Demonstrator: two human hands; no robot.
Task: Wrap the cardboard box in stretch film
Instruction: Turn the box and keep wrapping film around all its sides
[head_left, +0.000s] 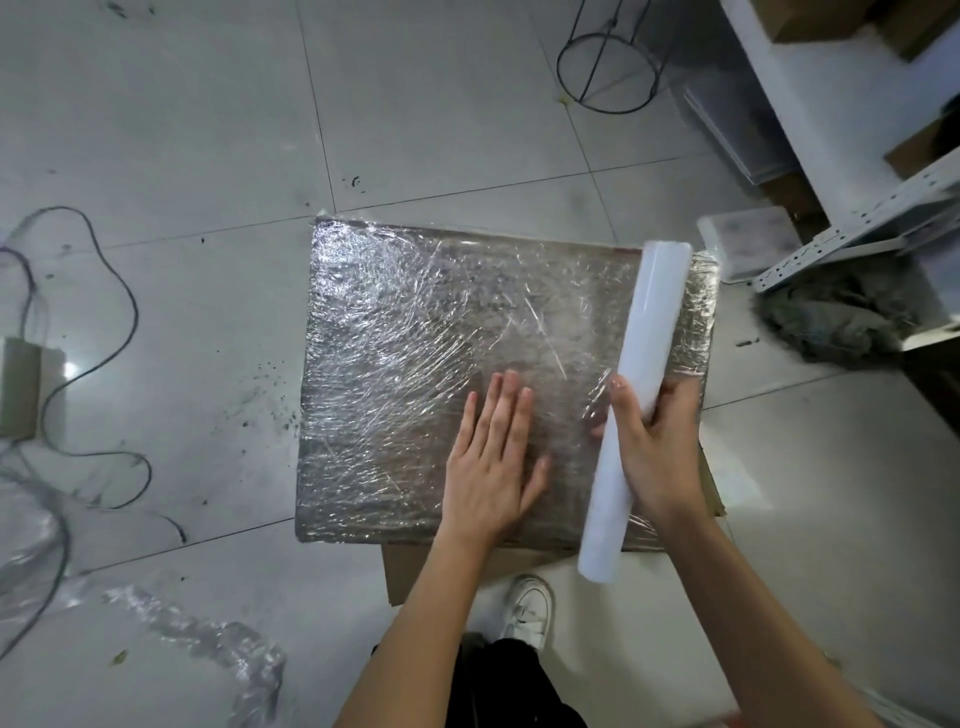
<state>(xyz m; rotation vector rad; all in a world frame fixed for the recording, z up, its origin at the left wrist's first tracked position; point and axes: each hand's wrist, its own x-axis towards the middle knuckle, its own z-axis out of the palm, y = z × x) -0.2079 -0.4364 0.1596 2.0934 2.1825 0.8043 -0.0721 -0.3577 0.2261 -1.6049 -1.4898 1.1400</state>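
Note:
A flat cardboard box (415, 332) lies on the tiled floor, its top covered in shiny, wrinkled stretch film. My left hand (493, 462) lies flat on the film near the box's front middle, fingers straight and pointing away from me. My right hand (652, 441) grips a white roll of stretch film (647, 332) around its middle. The roll lies along the box's right side, one end past the near edge, and film runs from it onto the box top.
Loose crumpled film (208, 639) lies on the floor at front left, with cables (104, 291) further left. A wire stand (608, 67) is at the back. White metal shelving (857, 208), a clear tub (748, 239) and a grey rag (841, 317) sit to the right. My white shoe (530, 608) is beside brown cardboard under the box.

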